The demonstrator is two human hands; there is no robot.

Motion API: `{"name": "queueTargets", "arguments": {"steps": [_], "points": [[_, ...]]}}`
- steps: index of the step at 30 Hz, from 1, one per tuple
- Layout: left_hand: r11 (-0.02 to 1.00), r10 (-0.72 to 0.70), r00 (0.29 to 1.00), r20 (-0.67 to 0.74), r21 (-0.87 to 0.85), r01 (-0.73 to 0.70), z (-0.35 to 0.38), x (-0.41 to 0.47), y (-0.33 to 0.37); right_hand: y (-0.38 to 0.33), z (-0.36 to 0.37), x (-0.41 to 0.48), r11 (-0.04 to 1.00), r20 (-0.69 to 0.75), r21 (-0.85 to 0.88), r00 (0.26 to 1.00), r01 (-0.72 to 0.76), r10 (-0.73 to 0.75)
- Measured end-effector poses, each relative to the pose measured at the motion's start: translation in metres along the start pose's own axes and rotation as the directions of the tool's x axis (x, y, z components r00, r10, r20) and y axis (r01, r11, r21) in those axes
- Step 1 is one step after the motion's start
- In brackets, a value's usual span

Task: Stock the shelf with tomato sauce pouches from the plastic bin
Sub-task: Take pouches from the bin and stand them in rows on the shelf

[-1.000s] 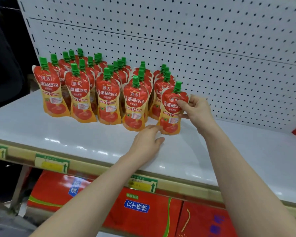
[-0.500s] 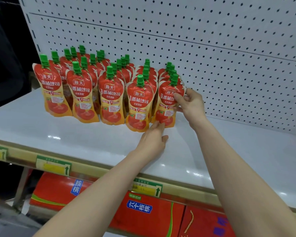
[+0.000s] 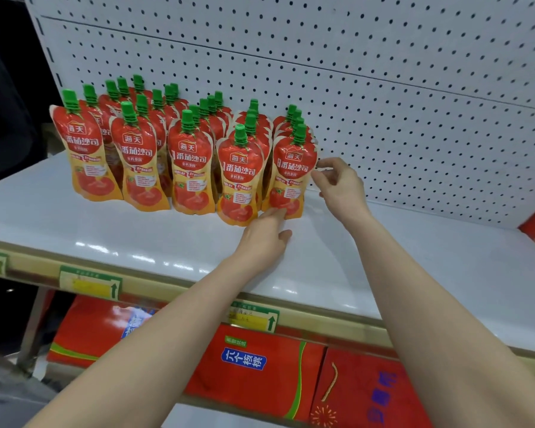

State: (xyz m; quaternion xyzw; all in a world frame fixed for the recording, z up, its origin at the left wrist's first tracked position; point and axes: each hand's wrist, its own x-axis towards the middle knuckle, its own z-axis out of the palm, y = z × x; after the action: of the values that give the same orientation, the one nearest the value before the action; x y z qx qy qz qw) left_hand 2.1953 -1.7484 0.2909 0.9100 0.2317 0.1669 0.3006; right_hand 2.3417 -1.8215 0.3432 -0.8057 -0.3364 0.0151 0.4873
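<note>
I'm settling the rightmost tomato sauce pouch [image 3: 292,174] mid-frame: left hand [image 3: 264,239] straight-fingered at its base, right hand [image 3: 340,186] curled beside its edge, grip unclear. Next: release gently.

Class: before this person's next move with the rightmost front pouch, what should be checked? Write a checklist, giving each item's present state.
1. Rightmost front pouch stands upright on the shelf: ok.
2. Its label faces forward: ok.
3. Left hand touches its base with straight fingertips: ok.
4. Right hand has a firm grip on its side edge: cannot tell.
5. Bare shelf to its right for more pouches: ok.
</note>
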Motion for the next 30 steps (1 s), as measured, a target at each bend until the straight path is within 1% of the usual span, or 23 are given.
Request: {"name": "queueTargets", "arguments": {"steps": [2, 4, 7, 10, 16, 19, 20, 22, 25, 27, 29, 30], "points": [[0.999, 0.023, 0.998, -0.050, -0.029, -0.025, 0.001, -0.005, 0.004, 0.005, -0.016, -0.018, 0.995, -0.018, -0.101, 1.000, 0.009, -0.011], [0.997, 0.054, 0.992, -0.113, -0.049, -0.060, 0.004, -0.013, 0.008, 0.013, -0.035, -0.043, 0.986, -0.035, -0.163, 0.998, 0.043, -0.050], [0.988, 0.087, 0.974, -0.208, -0.109, -0.112, 0.012, -0.033, 0.021, 0.026, -0.064, -0.088, 0.976, -0.066, -0.201, 0.994, 0.078, -0.093], [0.971, 0.119, 0.955, -0.271, -0.169, -0.169, 0.027, -0.063, 0.041, 0.044, -0.093, -0.139, 0.962, -0.117, -0.246, 0.982, 0.115, -0.147], [0.923, 0.188, 0.935, -0.301, -0.272, -0.273, 0.084, -0.145, 0.079, 0.098, -0.134, -0.254, 0.923, -0.247, -0.356, 0.938, 0.145, -0.242], [0.902, 0.205, 0.940, -0.272, -0.321, -0.289, 0.132, -0.189, 0.085, 0.142, -0.141, -0.317, 0.921, -0.297, -0.371, 0.925, 0.118, -0.238], [0.903, 0.209, 0.949, -0.237, -0.326, -0.280, 0.152, -0.203, 0.085, 0.159, -0.140, -0.339, 0.929, -0.297, -0.359, 0.933, 0.089, -0.204], [0.909, 0.213, 0.968, -0.137, -0.335, -0.247, 0.194, -0.231, 0.079, 0.199, -0.135, -0.382, 0.947, -0.284, -0.322, 0.954, -0.005, -0.091], [0.937, 0.159, 0.985, 0.064, -0.324, -0.130, 0.259, -0.269, 0.057, 0.255, -0.121, -0.444, 0.941, -0.234, -0.256, 0.958, -0.223, 0.163], [0.958, 0.091, 0.970, 0.226, -0.287, -0.023, 0.301, -0.292, 0.038, 0.290, -0.108, -0.480, 0.880, -0.183, -0.250, 0.912, -0.404, 0.367], [0.976, 0.031, 0.932, 0.361, -0.210, 0.049, 0.342, -0.312, 0.019, 0.327, -0.091, -0.514, 0.773, -0.138, -0.269, 0.817, -0.575, 0.560], [0.982, 0.007, 0.908, 0.419, -0.172, 0.072, 0.360, -0.320, 0.009, 0.344, -0.083, -0.528, 0.725, -0.122, -0.268, 0.769, -0.634, 0.628]]}}
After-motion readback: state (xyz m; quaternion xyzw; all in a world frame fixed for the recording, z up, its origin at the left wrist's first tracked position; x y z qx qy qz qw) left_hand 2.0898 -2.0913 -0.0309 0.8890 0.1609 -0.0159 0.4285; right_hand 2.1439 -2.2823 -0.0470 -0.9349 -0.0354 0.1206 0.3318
